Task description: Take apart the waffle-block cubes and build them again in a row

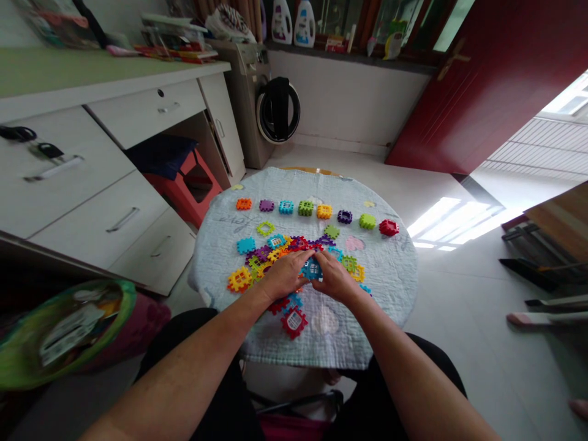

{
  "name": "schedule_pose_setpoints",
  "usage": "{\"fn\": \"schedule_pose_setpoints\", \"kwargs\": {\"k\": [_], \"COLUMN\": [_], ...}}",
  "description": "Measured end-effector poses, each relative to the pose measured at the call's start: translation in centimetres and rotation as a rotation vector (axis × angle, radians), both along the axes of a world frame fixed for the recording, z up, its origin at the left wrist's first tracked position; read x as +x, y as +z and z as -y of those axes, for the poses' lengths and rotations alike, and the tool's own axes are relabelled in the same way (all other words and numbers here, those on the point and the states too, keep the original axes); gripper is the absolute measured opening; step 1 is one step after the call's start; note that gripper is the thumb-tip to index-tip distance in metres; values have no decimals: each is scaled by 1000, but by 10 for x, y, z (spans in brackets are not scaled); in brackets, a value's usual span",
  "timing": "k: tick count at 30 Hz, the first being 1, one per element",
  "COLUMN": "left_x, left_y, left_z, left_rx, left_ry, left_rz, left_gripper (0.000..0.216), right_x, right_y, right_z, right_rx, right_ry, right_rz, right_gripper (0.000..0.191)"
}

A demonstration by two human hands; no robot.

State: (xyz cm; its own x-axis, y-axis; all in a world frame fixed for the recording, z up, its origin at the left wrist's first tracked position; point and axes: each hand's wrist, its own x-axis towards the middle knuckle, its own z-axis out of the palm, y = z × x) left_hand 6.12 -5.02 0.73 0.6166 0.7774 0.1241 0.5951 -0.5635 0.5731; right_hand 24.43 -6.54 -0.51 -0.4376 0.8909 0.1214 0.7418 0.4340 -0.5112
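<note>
Both my hands meet over the middle of the round table. My left hand [287, 273] and my right hand [334, 277] grip a blue plastic building piece [313, 269] with a window grid between their fingers. Beneath and around them lies a heap of notched plastic pieces in several colours. A yellow window piece [239, 279] lies at the heap's left, a light blue square [245, 245] above it. Nearest my body is a red window piece [294, 322]. Along the far side runs a row of small assembled blocks, from an orange one [244, 204] to a red one [389, 228].
A pale blue cloth [367, 334] covers the table. To the left are white drawers [114, 214], a red stool [195, 190] and a lined waste bin [133, 318]. A washing machine [250, 92] with its door ajar stands beyond; a red door [459, 92] is at right.
</note>
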Motion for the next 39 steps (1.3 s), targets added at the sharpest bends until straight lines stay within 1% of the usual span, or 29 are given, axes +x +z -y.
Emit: {"fn": "schedule_pose_setpoints", "kwargs": {"k": [5,8,12,16,21,26,28,30,35,37,39], "left_x": [1,3,4,4,3,4,4,4,-1,-3,-5], "left_y": [-1,-1,1,6,10,11,10,10,11,12,13], "left_z": [3,4,4,3,4,8,8,7,0,-2,-2], "left_rx": [-43,-71,-80,-82,-30,27,36,40,58,53,43], "left_ry": [39,62,76,74,83,138,145,143,140,140,128], "left_rz": [-24,-4,40,60,43,-118,-143,-130,-37,-21,-31], "left_gripper": [64,65,63,57,54,44,41,40,43,43,43], "right_x": [-2,-2,-2,-3,-5,-4,-4,-3,-2,-2,-2], "right_y": [1,0,-1,3,9,7,6,4,1,0,1], "right_z": [2,1,1,2,1,0,0,0,0,-1,-1], "right_rx": [-8,-11,-35,-33,-37,-18,-12,-2,39,35,19], "right_ry": [15,2,-10,-5,-9,-6,-1,3,-23,-32,-36], "right_rz": [47,77,38,-12,-41,-36,-37,-53,-98,-93,-80], "right_gripper": [42,42,43,41,43,43,43,46,65,65,59]}}
